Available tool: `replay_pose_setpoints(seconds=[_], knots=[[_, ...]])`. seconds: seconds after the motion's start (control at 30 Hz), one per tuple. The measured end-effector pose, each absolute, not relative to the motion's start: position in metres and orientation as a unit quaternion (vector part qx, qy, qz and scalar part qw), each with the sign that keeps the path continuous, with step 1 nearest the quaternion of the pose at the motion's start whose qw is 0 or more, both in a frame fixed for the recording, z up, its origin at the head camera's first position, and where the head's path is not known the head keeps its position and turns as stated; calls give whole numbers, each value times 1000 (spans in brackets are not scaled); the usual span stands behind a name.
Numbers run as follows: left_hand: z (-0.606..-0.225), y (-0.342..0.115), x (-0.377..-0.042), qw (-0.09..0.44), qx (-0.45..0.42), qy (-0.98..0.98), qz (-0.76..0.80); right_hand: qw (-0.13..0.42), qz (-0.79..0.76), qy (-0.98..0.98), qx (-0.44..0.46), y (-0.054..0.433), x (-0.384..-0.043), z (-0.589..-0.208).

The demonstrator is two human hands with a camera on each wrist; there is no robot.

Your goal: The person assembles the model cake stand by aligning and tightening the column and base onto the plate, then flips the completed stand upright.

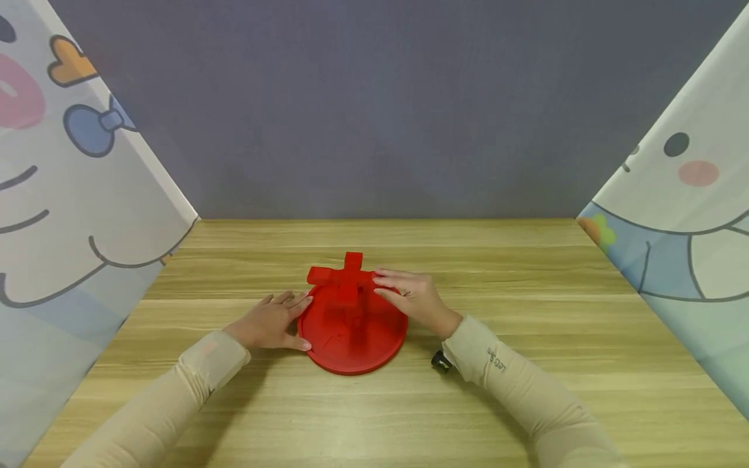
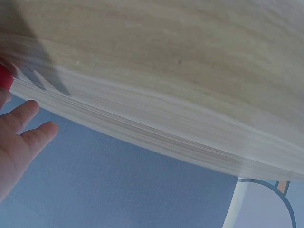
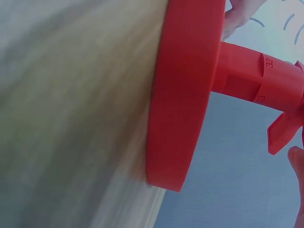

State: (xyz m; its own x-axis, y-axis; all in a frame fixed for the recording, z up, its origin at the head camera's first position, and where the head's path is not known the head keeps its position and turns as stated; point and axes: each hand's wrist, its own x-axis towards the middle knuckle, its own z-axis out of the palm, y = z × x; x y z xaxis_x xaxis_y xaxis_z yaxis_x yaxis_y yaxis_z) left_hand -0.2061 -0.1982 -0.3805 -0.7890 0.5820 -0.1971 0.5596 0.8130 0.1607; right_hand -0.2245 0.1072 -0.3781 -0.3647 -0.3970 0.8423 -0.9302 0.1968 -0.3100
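Note:
A red plastic round base [image 1: 357, 354] lies on the table, with a short post [image 3: 242, 71] rising from it. Raised markings show on the post, and a cross-shaped handle [image 1: 349, 286] tops it. My left hand [image 1: 272, 322] has its fingers and thumb spread and touches the base's left rim. In the left wrist view, parts of its fingers [image 2: 29, 126] show beside a sliver of red. My right hand [image 1: 418, 299] pinches the end of the handle's right arm between fingers and thumb; that end is mostly hidden.
The wood-grain table [image 1: 526, 273] extends to a plain grey-blue back panel [image 1: 386, 117]. Cartoon-printed sheets [image 1: 720, 247] stand at both sides. A small black piece [image 1: 441, 361] shows by my right sleeve.

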Motion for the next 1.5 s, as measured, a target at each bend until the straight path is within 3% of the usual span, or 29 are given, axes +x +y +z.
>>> replay_pose_setpoints(seconds=[1.0,1.27,1.5], knots=[[-385,-199,-208,119,299,946,43,331,343,-721,502,111,-221,-380],[-385,-199,-205,114,306,944,46,290,371,-748,467,112,-217,-375],[-383,-199,-206,116,306,944,46,144,503,-778,348,112,-206,-368]])
